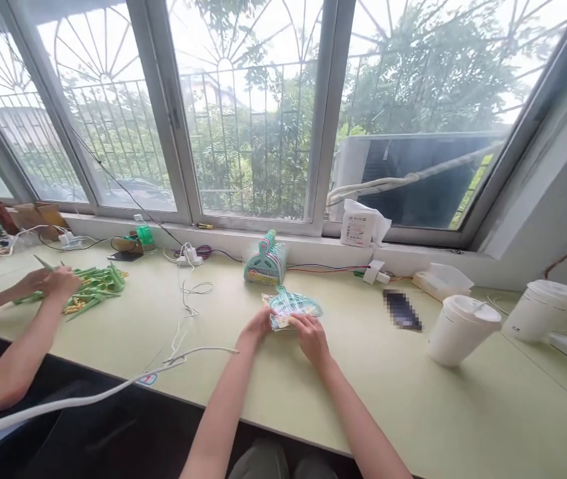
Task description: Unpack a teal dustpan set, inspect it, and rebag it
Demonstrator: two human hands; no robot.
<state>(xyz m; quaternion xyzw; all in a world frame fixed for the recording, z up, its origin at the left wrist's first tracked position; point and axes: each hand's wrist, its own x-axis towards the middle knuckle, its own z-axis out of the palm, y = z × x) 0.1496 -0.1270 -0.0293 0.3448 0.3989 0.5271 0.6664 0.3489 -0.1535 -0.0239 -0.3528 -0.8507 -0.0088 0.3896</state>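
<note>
A teal plastic piece in a clear printed wrapper [294, 305], shaped like a small dustpan, lies on the table in front of me. My left hand [258, 324] grips its left edge, with the fingertips partly hidden. Along the near right side, my right hand [310, 334] has its fingers bent over the wrapper. Just behind stands a row of similar teal and pink dustpan-like pieces [264, 263], handles up and packed close together.
At left, a co-worker's hands [58, 283] work over a pile of green pods [96, 286]. A white cable [113, 389] crosses the table's near edge. To the right are a phone [403, 310], white cups [462, 330] and a tissue pack [359, 225] on the sill.
</note>
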